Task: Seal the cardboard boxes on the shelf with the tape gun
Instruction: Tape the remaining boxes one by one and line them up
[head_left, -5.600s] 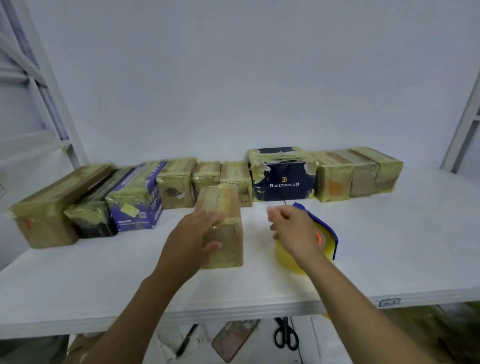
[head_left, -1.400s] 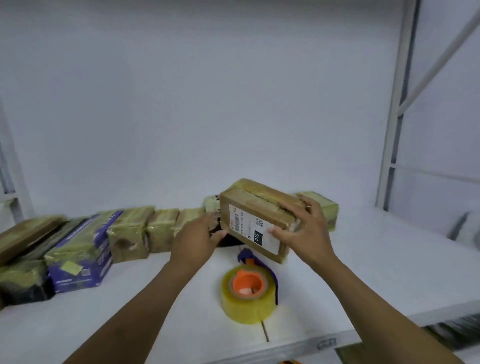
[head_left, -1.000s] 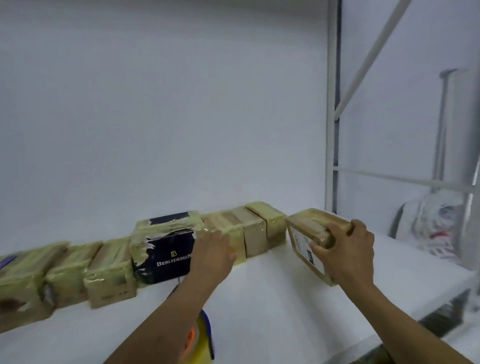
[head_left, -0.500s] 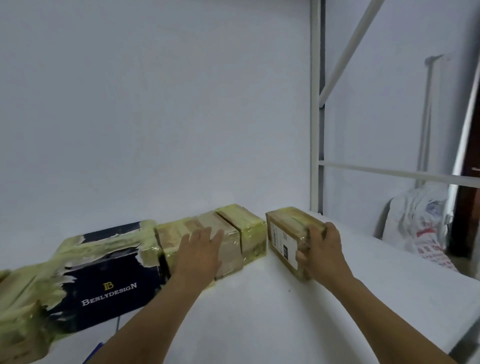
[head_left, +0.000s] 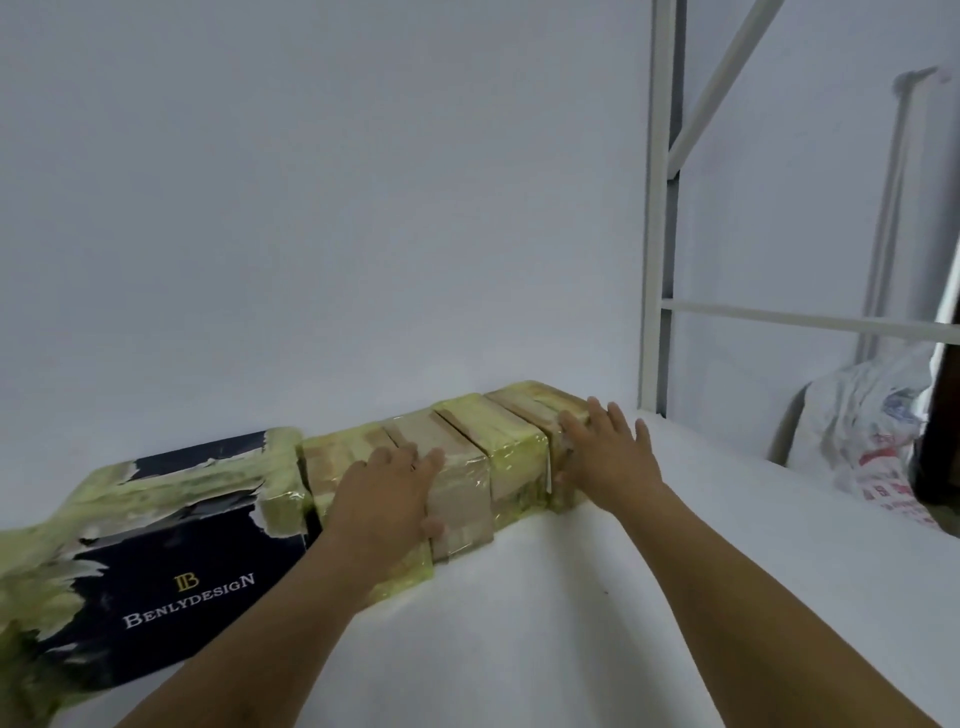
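Row axis: the row of boxes (head_left: 467, 467) sits on the shelf (head_left: 571, 613) against the back wall. It runs from near-left to far-right, boxes side to side.

Left end in view: dark box (head_left: 171, 561), printed lettering, torn yellowish tape over its top and corners.

Your left hand (head_left: 384, 493) lies palm down on the tan box (head_left: 462, 499) near mid-row. Its fingers (head_left: 410, 457) are straight and a little spread, gripping nothing, and the thumb hangs over the front face.

Right end: the end box (head_left: 535, 402) is touching its neighbour. Your right hand (head_left: 605, 457) is flat against its outer side. Those fingers (head_left: 618, 421) are straight and apart, reaching up past the top edge, with nothing held.

Key relation: the end box lies directly to the left of your right palm, so a push from there travels along the row axis towards your braced left hand. The right hand is the nearer one.

Judgement: this box looks seated in line. Both hands are free.

The tape gun is not in view, so the next reach needs you to find it first. I can't tell which hand is nearer to it.

Far right: shelf post (head_left: 655, 234) and a white sack (head_left: 872, 431), well apart from the row.
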